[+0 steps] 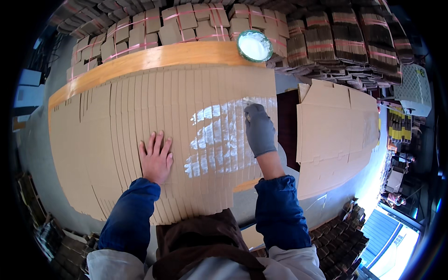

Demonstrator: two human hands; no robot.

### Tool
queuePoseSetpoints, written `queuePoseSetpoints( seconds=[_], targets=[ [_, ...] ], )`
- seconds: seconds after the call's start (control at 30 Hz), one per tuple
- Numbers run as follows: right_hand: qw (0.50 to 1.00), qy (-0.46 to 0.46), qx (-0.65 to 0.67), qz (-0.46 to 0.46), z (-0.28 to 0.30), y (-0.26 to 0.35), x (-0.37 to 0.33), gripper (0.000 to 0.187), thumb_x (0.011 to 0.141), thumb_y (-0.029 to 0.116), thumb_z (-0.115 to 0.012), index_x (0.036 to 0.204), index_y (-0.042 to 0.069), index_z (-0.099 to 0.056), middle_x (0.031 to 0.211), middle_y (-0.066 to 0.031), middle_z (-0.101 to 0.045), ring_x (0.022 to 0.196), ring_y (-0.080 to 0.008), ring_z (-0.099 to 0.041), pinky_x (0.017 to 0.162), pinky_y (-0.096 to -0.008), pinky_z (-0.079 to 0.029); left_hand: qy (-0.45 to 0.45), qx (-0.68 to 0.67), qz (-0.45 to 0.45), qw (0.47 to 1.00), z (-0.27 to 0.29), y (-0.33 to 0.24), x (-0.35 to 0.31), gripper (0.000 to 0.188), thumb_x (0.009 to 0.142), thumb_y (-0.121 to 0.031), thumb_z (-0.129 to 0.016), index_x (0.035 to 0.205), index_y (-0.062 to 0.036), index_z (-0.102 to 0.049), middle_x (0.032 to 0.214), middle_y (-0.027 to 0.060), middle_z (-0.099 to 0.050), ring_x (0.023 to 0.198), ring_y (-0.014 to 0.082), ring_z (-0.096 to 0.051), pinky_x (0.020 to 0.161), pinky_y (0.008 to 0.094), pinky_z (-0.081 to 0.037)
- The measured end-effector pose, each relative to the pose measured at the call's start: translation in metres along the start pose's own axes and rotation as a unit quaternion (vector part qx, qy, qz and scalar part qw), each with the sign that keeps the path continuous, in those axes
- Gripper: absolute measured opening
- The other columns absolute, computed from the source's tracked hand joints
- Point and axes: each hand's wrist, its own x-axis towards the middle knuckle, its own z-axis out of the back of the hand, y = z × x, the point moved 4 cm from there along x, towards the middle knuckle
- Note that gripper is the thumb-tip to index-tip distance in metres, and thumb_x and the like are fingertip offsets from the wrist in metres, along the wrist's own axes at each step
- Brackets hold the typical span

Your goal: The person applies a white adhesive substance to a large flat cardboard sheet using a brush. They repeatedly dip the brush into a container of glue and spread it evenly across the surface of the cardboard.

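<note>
Many flat cardboard sheets [93,154] lie overlapped like shingles, so their right-hand edges show as narrow strips. White paste [219,137] is smeared in streaks over the strips on the right. My bare left hand [157,158] rests flat on the strips left of the paste, fingers spread. In a grey glove, my right hand [259,128] is closed at the paste's upper right edge. Something pale and whitened shows just past its fingertips, too covered to make out. A green-rimmed tub of white paste [255,46] stands beyond, on the wooden table's far edge.
The wooden table [154,57] shows along its far side. Bundles of cardboard tied with pink straps [196,23] are stacked behind it. On the right, more flat cardboard [333,135] lies on a dark support. A white plastic crate [415,88] stands at far right.
</note>
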Motion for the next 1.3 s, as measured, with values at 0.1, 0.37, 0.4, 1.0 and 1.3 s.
queuePoseSetpoints(
  seconds=[0.1,0.37,0.4,1.0,1.3],
  targets=[
    [0.984,0.079,-0.065,-0.143,-0.004,-0.026,0.003,0.013,0.089,0.008,-0.059,0.102,0.011,-0.063,0.106,-0.0120,-0.064,0.083,-0.0373,-0.067,0.070,-0.0462,-0.055,0.002,0.003,0.003,1.000,-0.001,0.001,-0.001,0.051,0.091,-0.029,-0.058,0.140,-0.0183,-0.049,0.156,0.0076,-0.034,0.145,0.0303,-0.027,0.112,0.0628,-0.021],
    [0.990,0.102,0.047,0.089,-0.027,0.100,-0.034,0.022,0.087,0.003,-0.056,0.106,0.010,-0.062,0.107,-0.0128,-0.064,0.091,-0.0353,-0.067,0.077,-0.0442,-0.057,0.014,0.006,0.007,1.000,-0.004,0.000,0.000,0.051,0.092,-0.030,-0.057,0.141,-0.0189,-0.048,0.157,0.0073,-0.033,0.146,0.0299,-0.027,0.113,0.0627,-0.021],
    [0.993,0.073,0.049,0.084,-0.035,0.087,-0.034,0.020,0.086,0.004,-0.058,0.104,0.009,-0.062,0.109,-0.0117,-0.064,0.092,-0.0353,-0.066,0.076,-0.0448,-0.056,0.014,0.008,0.007,1.000,-0.003,0.000,0.001,0.051,0.092,-0.030,-0.057,0.141,-0.0189,-0.048,0.157,0.0073,-0.033,0.146,0.0298,-0.027,0.113,0.0627,-0.021],
    [0.998,0.057,0.023,-0.004,-0.010,0.065,-0.010,0.014,0.088,0.008,-0.062,0.102,0.011,-0.061,0.110,-0.0124,-0.063,0.091,-0.0348,-0.067,0.077,-0.0470,-0.055,0.019,0.002,0.012,1.000,-0.001,0.001,-0.001,0.053,0.091,-0.030,-0.057,0.142,-0.0203,-0.047,0.156,0.0069,-0.034,0.145,0.0300,-0.028,0.113,0.0623,-0.021],
    [0.997,-0.049,0.020,0.057,-0.031,0.060,-0.031,0.016,0.088,0.009,-0.061,0.104,0.010,-0.062,0.105,-0.0148,-0.064,0.082,-0.0359,-0.068,0.072,-0.0455,-0.057,0.025,0.000,0.006,1.000,-0.003,-0.002,0.002,0.053,0.092,-0.029,-0.057,0.143,-0.0201,-0.046,0.156,0.0064,-0.034,0.145,0.0295,-0.028,0.113,0.0624,-0.020]
  ],
)
